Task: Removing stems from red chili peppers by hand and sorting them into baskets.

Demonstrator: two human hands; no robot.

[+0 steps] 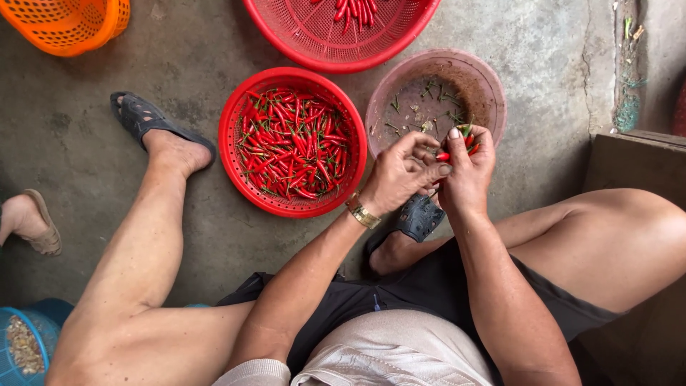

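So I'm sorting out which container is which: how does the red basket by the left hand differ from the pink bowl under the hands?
The red basket is bright red and perforated; the pink bowl is dull pink with solid, grimy walls. The red basket is heaped with whole red chillies; the pink bowl holds only scattered green stems. Both are round and sit on the concrete floor.

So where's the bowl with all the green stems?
The pink bowl sits on the floor, right of the red basket of chillies, just beyond both hands.
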